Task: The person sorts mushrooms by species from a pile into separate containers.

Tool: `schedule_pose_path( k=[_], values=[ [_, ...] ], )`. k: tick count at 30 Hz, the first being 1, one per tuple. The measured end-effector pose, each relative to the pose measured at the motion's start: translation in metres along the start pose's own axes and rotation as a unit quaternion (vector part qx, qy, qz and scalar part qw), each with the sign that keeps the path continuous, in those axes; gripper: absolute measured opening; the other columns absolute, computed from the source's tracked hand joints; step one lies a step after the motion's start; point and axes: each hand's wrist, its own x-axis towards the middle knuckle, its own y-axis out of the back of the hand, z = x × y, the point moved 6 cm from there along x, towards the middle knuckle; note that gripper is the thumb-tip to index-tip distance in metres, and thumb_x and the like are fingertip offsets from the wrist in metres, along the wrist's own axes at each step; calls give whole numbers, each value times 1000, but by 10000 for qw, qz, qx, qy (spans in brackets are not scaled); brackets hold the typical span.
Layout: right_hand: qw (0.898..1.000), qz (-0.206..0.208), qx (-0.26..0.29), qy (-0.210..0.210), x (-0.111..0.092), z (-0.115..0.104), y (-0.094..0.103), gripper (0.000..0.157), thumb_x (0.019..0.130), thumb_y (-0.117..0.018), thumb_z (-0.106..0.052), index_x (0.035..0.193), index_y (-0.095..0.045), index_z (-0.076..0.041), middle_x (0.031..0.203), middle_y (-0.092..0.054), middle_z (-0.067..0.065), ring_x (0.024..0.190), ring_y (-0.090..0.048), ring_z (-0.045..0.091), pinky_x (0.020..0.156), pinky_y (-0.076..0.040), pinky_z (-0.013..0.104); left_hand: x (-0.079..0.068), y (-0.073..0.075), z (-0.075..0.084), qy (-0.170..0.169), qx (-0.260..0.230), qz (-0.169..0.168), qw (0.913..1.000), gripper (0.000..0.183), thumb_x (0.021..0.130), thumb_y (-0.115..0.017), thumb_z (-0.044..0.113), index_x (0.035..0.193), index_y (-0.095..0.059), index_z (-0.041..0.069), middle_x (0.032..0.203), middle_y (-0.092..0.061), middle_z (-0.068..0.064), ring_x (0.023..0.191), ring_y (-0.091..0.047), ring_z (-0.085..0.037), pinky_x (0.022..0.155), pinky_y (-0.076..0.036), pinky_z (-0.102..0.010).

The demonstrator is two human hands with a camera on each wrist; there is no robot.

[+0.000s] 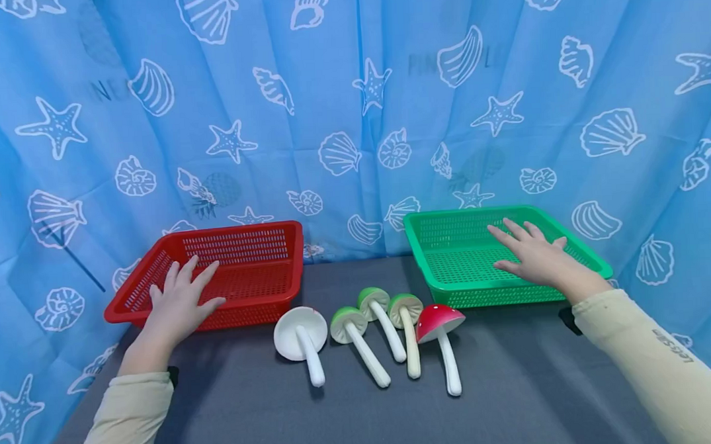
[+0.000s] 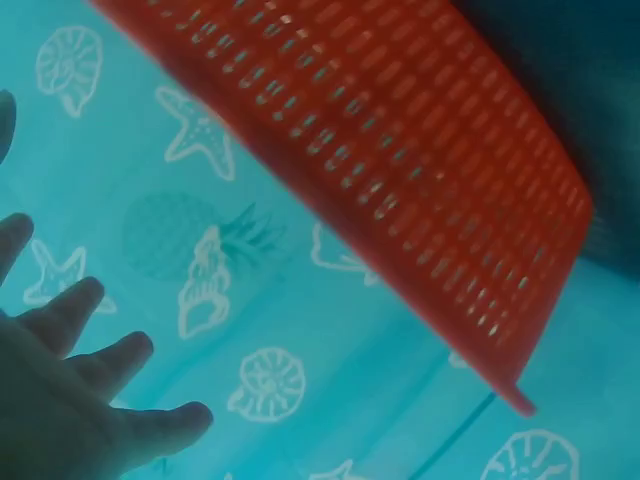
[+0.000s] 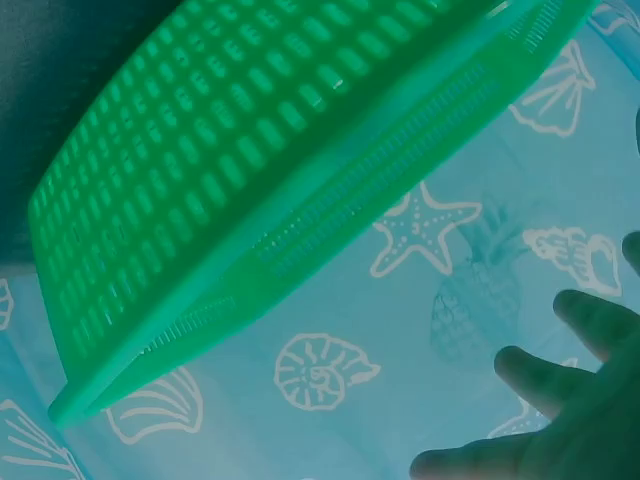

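My left hand [image 1: 180, 299], fingers spread, hovers over the near left part of a red plastic basket [image 1: 300, 264]. The right hand [image 1: 532, 257] is spread the same way above the right side of a green plastic basket [image 1: 419, 246]. Neither hand holds anything. Between and in front of the baskets lie several toy mushrooms: one with a white underside showing [image 1: 289, 334], green-capped mushrooms [image 1: 367, 354] in the middle, and a red-capped mushroom [image 1: 440, 321] with white dots at the right. In the wrist views the splayed fingers appear beside the red basket [image 2: 400, 150] and green basket [image 3: 200, 180].
A dark grey cloth [image 1: 364, 423] covers the table. Behind the baskets hangs a blue curtain [image 1: 351, 116] printed with white shells and starfish, and it comes round at both sides. The inside of both baskets shows bare mesh.
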Motion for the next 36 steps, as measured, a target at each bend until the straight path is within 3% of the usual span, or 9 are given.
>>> schedule_pose_path(
  k=[8, 12, 15, 19, 22, 28, 32, 36],
  values=[
    [9971, 621, -328, 299, -4, -14, 1, 63, 96, -62, -24, 148, -34, -3, 149, -26, 31, 130, -26, 56, 86, -26, 83, 8, -18, -5, -346, 149, 119, 9992, 83, 81, -76, 25, 149, -34, 3, 147, -32, -30, 134, -23, -52, 101, -14, -77],
    [9916, 1166, -241, 497, -8, -21, 2, 54, 95, -62, -16, 142, -43, 2, 139, -40, 31, 122, -41, 54, 82, -42, 69, 10, -26, -13, -562, 18, 335, 9979, 74, 84, -74, 28, 145, -41, 1, 141, -42, -28, 129, -34, -49, 99, -25, -72],
    [9862, 1533, -19, 629, -14, -26, 1, 47, 94, -62, -11, 136, -49, 4, 128, -51, 30, 111, -51, 49, 68, -51, 55, 12, -33, -22, -681, -175, 339, 9970, 70, 86, -73, 30, 143, -45, 2, 139, -46, -27, 127, -38, -47, 99, -24, -71],
    [9794, 1881, 230, 693, -23, -34, -5, 39, 92, -63, -8, 128, -55, 4, 113, -58, 26, 90, -61, 39, 49, -47, 39, 14, -43, -32, -800, -279, 144, 9963, 66, 86, -71, 36, 141, -50, 5, 138, -47, -25, 127, -38, -46, 101, -15, -75],
    [9752, 2066, 281, 744, -30, -41, -14, 33, 90, -65, -7, 121, -59, 3, 106, -59, 23, 72, -60, 29, 43, -41, 31, 15, -49, -38, -832, -311, 7, 9960, 64, 85, -72, 39, 138, -53, 7, 137, -49, -24, 127, -39, -45, 101, -12, -75],
    [9775, 1943, 676, 467, -43, -53, -35, 23, 92, -64, -8, 113, -63, 2, 101, -59, 19, 59, -53, 16, 45, -40, 29, 16, -55, -42, -917, -266, 33, 9954, 60, 86, -71, 41, 134, -58, 8, 130, -58, -20, 118, -51, -41, 102, -26, -67],
    [9784, 1660, 1229, 78, -53, -57, -50, 13, 94, -62, -9, 103, -66, 0, 93, -59, 11, 66, -53, 15, 52, -44, 32, 16, -58, -38, -1025, -32, 159, 9946, 58, 87, -69, 43, 132, -60, 8, 124, -63, -17, 109, -59, -39, 97, -39, -61],
    [9712, 1186, 2047, -278, -59, -63, -72, 9, 95, -62, -9, 98, -66, -2, 89, -60, 4, 73, -53, 16, 59, -46, 34, 16, -59, -37, -1031, -71, 182, 9945, 56, 87, -69, 45, 130, -63, 12, 124, -65, -13, 109, -60, -36, 96, -42, -60]
  ],
)
